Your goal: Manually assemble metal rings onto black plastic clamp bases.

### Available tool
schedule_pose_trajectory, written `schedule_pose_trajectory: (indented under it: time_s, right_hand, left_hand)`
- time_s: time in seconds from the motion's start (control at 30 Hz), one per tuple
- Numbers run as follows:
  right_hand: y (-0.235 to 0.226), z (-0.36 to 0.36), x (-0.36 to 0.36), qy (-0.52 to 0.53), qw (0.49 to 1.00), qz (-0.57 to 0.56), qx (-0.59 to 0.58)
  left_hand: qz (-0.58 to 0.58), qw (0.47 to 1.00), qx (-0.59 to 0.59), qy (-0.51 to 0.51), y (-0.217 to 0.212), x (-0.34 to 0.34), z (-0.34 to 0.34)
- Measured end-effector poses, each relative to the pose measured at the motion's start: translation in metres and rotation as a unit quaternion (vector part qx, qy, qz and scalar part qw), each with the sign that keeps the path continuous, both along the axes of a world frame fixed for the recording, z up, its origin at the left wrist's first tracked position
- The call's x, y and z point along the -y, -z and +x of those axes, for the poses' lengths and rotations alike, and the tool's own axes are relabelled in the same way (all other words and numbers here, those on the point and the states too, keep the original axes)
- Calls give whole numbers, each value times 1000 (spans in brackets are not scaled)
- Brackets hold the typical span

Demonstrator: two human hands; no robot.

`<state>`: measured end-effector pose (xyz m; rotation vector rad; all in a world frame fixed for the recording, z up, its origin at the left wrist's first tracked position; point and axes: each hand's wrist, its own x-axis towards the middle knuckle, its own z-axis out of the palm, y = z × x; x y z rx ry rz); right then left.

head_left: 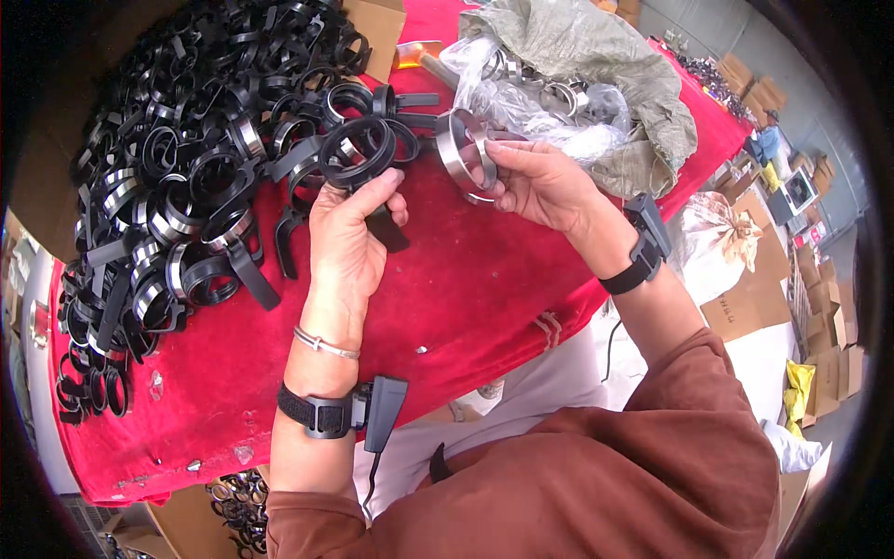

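My left hand [346,233] is closed on a black plastic ring [359,174] with a flat handle, held above the red cloth. Between the thumb and fingers of my right hand [549,184] is a shiny metal ring [451,160], tilted on its side. The two rings are close together, but I cannot tell whether they touch. Just left of my left hand lies a big pile of black handled rings [196,177], many with metal bands in them.
A red cloth [466,279] covers the table. At the back right, a woven sack [652,121] and clear plastic bag [610,110] hold more metal rings. A cardboard box [191,526] of rings stands below the front edge. Cartons [829,382] and a person [769,140] are farther right.
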<state>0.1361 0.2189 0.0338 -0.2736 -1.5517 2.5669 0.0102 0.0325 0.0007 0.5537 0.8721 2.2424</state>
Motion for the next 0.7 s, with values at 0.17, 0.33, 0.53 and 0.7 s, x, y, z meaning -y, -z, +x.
schedule_pose_trajectory:
  time_s: [0.17,0.33,0.53,0.7]
  right_hand:
    - [-2,1,16,54,985,163,-18]
    - [-6,8,31,174,629,733,-192]
    - [2,17,38,130,486,824,-261]
    - [-7,25,47,151,521,788,-290]
  left_hand:
    - [-29,999,38,-10,-2,0,1]
    - [-83,996,3,-42,0,-2,0]
    - [-101,995,-18,-6,-3,1,-2]
    - [-46,980,-181,-64,-5,2,1]
